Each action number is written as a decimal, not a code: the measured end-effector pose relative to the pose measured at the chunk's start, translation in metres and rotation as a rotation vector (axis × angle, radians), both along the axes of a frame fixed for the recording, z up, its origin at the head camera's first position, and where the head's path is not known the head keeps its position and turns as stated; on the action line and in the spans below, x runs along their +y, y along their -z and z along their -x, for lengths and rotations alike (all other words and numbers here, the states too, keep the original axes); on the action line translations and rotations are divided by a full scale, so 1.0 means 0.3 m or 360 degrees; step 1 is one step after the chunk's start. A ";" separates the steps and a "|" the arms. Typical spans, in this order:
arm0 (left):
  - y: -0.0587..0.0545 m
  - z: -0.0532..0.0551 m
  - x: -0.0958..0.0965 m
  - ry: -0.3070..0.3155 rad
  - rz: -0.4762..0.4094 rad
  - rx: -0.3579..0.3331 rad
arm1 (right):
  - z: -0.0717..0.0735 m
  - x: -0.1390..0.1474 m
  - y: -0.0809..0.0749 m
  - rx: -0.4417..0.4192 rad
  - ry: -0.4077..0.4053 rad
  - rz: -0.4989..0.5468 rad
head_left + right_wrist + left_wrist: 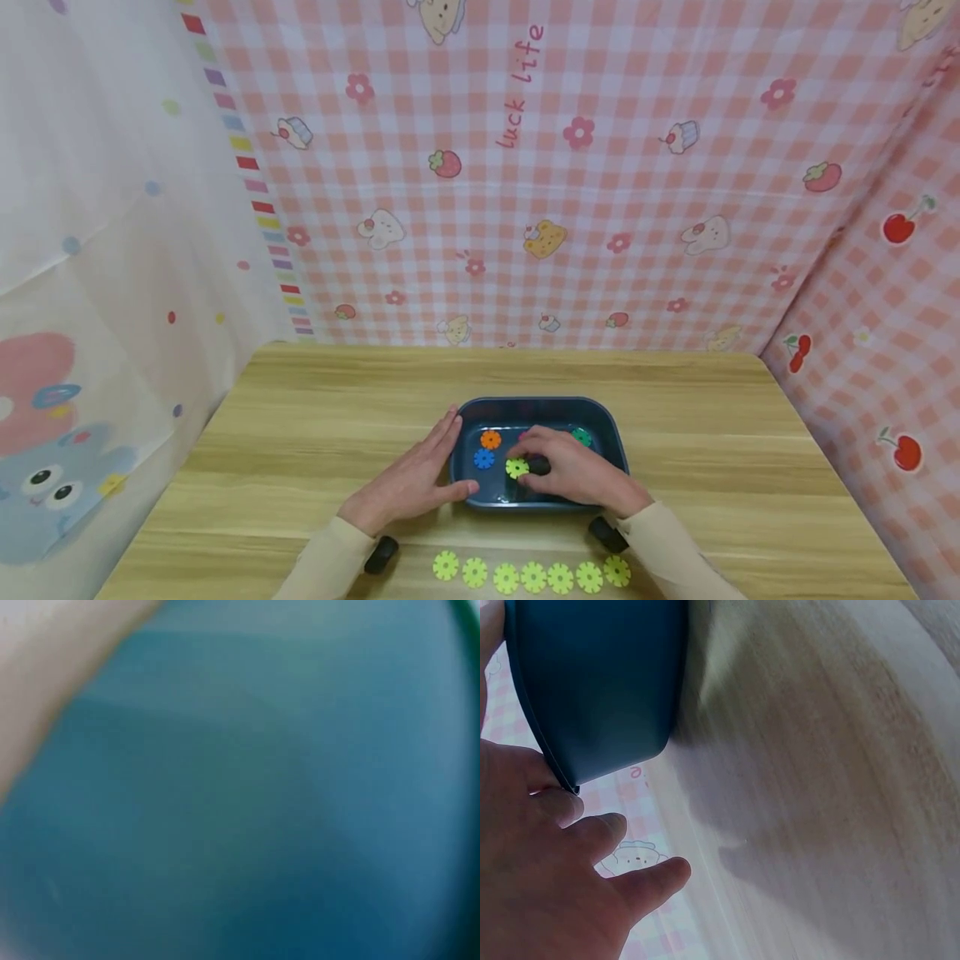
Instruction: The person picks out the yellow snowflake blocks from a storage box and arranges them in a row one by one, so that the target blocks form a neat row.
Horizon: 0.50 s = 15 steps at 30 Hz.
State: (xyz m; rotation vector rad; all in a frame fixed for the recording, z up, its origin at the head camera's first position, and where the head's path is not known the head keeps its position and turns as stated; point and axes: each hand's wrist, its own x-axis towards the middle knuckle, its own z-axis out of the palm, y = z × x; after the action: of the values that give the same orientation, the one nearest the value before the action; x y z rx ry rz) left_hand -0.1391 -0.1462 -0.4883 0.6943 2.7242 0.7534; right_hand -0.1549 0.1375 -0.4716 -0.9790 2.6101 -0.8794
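My right hand [572, 468] reaches into a dark blue basin [540, 504], with thumb and fingertips pinching a yellow-green notched plastic disc [517, 468]. Around it in the basin lie an orange disc [491, 439], a blue disc [483, 458] and a green disc [581, 437]. A pink disc [522, 436] is mostly hidden behind the right fingers. My left hand [411, 483] rests against the basin's left end, fingers extended along the rim and thumb at the front corner. In the left wrist view, fingertips of the left hand [562, 855] touch or spread past the basin's rim [544, 742].
Several yellow-green discs [533, 577] form a row on the wooden table [315, 417] near its front edge, between the forearms. Behind the table hangs a pink checked cloth [480, 208]. The right wrist view is blurred, mostly filled by the basin's blue surface [240, 795].
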 end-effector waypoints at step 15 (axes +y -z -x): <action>0.002 -0.002 0.001 -0.0014 0.0018 0.0034 | -0.072 0.082 -0.082 0.0106 0.0084 0.0124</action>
State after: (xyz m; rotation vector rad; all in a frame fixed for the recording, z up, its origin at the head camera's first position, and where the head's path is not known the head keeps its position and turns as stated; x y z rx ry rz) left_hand -0.1385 -0.1460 -0.4890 0.6923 2.7501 0.7357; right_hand -0.1335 0.1622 -0.4471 -0.9791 2.6868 -0.9846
